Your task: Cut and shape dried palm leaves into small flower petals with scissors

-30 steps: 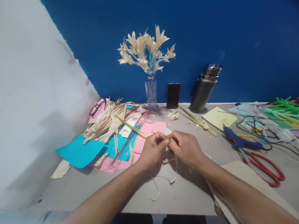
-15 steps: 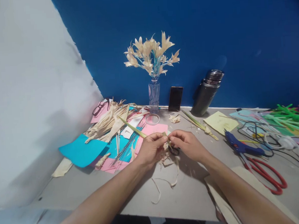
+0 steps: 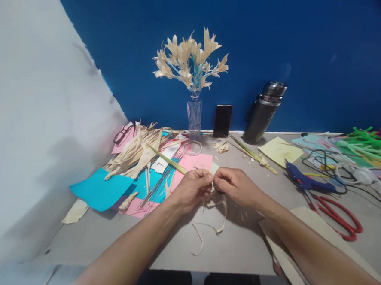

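Observation:
My left hand (image 3: 196, 184) is closed in a pinch, fingertips close to those of my right hand. A long green-yellow corn husk strip (image 3: 167, 159) runs from behind my left hand toward the upper left. My right hand (image 3: 233, 185) also pinches at the same spot, its thumb and forefinger pressed together. The held end of the strip is mostly hidden by the fingers. Below the right fingertips shows a dark ring (image 3: 216, 185), like a scissor handle, partly covered. Thin husk scraps (image 3: 220, 231) lie on the table under my hands.
Dried husks (image 3: 136, 150) are heaped at left on coloured paper (image 3: 101, 189). A bottle (image 3: 194, 118) holds husk flowers (image 3: 188, 58); a phone (image 3: 223, 121) and thermos (image 3: 264, 112) lean behind. At right lie a blue glue gun (image 3: 305, 179), red-handled scissors (image 3: 339, 217), and cables.
My right fingers have curled in closer to my left fingertips, covering the pale green piece and more of the dark ring. The whole view has shifted slightly.

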`<state>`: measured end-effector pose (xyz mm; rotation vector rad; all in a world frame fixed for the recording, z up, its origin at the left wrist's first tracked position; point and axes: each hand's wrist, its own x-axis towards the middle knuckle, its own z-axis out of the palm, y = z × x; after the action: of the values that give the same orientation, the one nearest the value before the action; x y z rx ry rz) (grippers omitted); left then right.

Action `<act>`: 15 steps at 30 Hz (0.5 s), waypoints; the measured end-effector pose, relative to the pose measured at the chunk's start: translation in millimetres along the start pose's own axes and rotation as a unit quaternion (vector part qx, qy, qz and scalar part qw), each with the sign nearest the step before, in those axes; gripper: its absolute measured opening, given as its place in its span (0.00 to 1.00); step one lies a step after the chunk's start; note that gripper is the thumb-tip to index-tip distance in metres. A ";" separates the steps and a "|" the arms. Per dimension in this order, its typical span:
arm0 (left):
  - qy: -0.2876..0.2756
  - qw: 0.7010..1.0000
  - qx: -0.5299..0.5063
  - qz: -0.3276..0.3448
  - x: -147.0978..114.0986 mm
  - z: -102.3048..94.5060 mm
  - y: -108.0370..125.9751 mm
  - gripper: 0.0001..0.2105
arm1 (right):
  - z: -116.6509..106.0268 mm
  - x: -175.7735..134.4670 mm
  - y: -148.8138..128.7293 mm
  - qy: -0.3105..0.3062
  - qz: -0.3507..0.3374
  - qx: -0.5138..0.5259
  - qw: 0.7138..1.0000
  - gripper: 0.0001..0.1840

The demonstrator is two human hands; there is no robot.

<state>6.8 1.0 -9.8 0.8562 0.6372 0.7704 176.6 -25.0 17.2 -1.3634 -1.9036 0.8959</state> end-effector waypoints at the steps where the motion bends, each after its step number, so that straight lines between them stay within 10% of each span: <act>1: -0.043 0.999 -0.027 -0.010 -1.4 0.2 0.7 0.12 | -5.3 -0.9 -1.4 -0.037 -0.019 0.027 0.999 0.10; 6: -0.165 0.981 -0.099 -0.030 -7.4 3.3 1.6 0.09 | -29.1 -2.0 2.0 -0.150 -0.070 0.131 0.978 0.13; 15: -0.152 0.982 -0.109 -0.017 -4.2 3.7 -0.3 0.15 | -21.9 2.4 10.4 -0.147 -0.015 0.248 0.957 0.09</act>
<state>7.2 -4.0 -7.4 0.7386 0.2895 0.6483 199.0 -16.6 21.6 -0.9347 -1.7299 1.5083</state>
